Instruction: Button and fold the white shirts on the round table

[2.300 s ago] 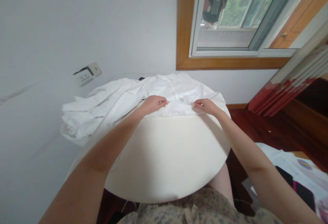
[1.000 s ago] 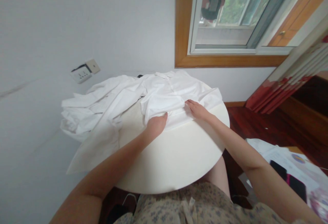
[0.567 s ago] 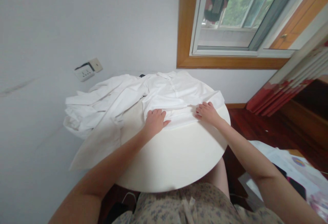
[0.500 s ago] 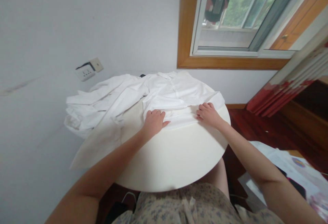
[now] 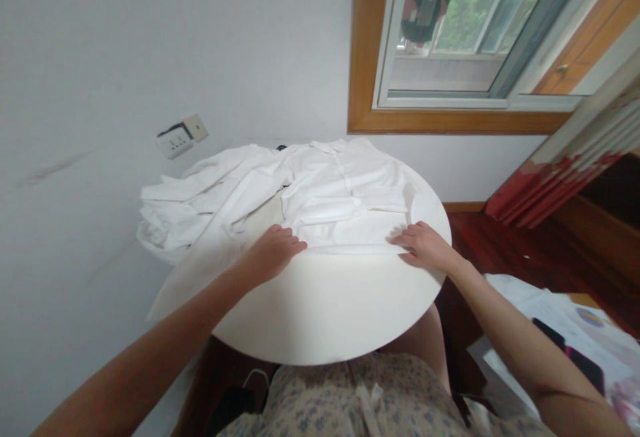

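A white shirt [image 5: 345, 190] lies spread on the round white table [image 5: 320, 317], its collar toward the wall and its near edge running straight between my hands. My left hand [image 5: 276, 250] is closed on the near left corner of the shirt, thumb pointing right along the edge. At the near right corner, my right hand [image 5: 425, 247] pinches the cloth between thumb and fingers. Some wrinkles cross the shirt's middle. Left of it, more white clothes [image 5: 200, 197] lie in a loose heap, partly hanging over the table's edge.
A wall with a socket [image 5: 175, 141] stands behind the table, and a wood-framed window [image 5: 360, 120] is at the back right. A red and white curtain [image 5: 545, 177] hangs at the right. Lower right are papers with a dark phone-like object [image 5: 585, 367].
My left hand has moved left and slightly nearer to the shirt's corner. My right hand has shifted nearer and a bit right. The shirt's near edge is now straighter and the right-hand flap lies flatter.
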`<state>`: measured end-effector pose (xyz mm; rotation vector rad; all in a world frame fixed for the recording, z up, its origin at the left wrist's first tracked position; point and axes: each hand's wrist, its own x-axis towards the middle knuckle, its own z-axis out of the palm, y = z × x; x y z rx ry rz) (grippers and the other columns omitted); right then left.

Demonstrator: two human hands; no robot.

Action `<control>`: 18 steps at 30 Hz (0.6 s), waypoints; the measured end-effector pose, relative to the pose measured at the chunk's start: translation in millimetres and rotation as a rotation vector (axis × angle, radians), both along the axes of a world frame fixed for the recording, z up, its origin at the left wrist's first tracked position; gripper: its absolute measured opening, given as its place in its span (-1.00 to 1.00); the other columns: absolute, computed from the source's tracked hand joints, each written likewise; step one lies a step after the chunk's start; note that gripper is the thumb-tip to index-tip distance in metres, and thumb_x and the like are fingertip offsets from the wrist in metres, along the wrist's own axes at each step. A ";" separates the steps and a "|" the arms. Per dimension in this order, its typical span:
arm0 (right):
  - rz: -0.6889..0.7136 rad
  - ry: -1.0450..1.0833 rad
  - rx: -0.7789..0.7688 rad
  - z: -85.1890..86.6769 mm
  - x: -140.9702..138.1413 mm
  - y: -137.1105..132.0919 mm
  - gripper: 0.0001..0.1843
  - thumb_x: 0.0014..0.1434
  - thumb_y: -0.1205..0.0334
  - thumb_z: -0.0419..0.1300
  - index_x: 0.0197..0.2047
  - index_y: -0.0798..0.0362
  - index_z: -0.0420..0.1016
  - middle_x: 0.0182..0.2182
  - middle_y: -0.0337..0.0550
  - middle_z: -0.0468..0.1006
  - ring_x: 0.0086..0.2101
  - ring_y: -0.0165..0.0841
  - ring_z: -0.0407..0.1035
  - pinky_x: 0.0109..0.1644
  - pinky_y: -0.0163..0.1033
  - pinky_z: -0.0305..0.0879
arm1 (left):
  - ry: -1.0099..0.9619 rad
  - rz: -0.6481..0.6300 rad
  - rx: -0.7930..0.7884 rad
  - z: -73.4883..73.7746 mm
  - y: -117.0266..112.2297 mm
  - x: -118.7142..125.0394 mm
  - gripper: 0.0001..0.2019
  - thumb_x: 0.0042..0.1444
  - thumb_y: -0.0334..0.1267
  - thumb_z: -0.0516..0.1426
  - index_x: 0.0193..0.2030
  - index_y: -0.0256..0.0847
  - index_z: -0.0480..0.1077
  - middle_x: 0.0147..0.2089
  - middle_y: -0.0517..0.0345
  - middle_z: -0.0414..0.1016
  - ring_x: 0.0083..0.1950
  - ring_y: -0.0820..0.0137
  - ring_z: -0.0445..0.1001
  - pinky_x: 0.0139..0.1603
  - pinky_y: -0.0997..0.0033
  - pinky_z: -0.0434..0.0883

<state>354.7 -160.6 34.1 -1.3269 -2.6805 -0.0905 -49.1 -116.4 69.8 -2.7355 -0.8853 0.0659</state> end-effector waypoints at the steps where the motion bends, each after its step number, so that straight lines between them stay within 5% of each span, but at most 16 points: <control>1: 0.007 0.001 -0.014 -0.1 -2.4 -1.9 -0.60 0.10 0.27 0.12 0.02 0.04 0.50 -0.29 -0.05 0.58 -0.23 -0.22 0.39 -0.10 -0.15 0.09 | 0.001 0.012 0.018 4.5 0.5 -2.6 -0.78 0.09 -0.53 0.06 -0.29 -0.14 0.45 -0.41 0.08 0.46 -0.24 0.24 0.38 -0.15 0.16 0.20; 4: 0.022 0.003 -0.023 -2.2 -15.8 -7.4 -0.54 0.14 0.28 0.10 0.12 0.08 0.46 -0.31 -0.05 0.58 -0.25 -0.23 0.40 -0.12 -0.16 0.11 | -0.029 0.078 0.094 23.8 4.3 -7.0 -0.76 0.03 -0.57 0.05 -0.47 -0.16 0.42 -0.44 0.05 0.44 -0.21 0.20 0.37 -0.09 0.06 0.18; 9: 0.051 0.043 0.004 -10.2 -49.7 -14.7 -0.53 0.33 0.11 -0.01 0.21 0.12 0.37 -0.24 0.03 0.57 -0.20 -0.20 0.41 -0.09 -0.13 0.19 | -0.043 0.259 0.170 47.0 3.6 -16.1 -0.75 0.05 -0.54 0.02 -0.50 -0.19 0.43 -0.36 -0.04 0.49 -0.15 0.13 0.39 -0.09 0.01 0.20; 14: 0.120 0.134 -0.039 -13.8 -68.9 -19.1 -0.50 0.35 -0.03 -0.06 0.20 0.03 0.39 -0.30 -0.04 0.56 -0.24 -0.24 0.43 -0.13 -0.19 0.26 | 0.055 0.319 -0.211 38.5 -8.7 -17.3 -0.83 0.12 -0.30 0.10 -0.23 -0.09 0.52 -0.31 0.13 0.56 -0.27 0.31 0.47 -0.25 0.33 0.28; 18: 0.139 0.191 -0.046 -15.7 -74.8 -19.8 -0.56 0.37 0.02 -0.07 0.15 -0.04 0.45 -0.35 -0.09 0.55 -0.27 -0.29 0.43 -0.16 -0.23 0.27 | -0.103 0.425 0.047 31.2 -3.7 3.3 -0.59 0.29 -0.02 -0.08 -0.31 -0.19 0.49 -0.33 0.02 0.52 -0.24 0.24 0.46 -0.26 0.31 0.30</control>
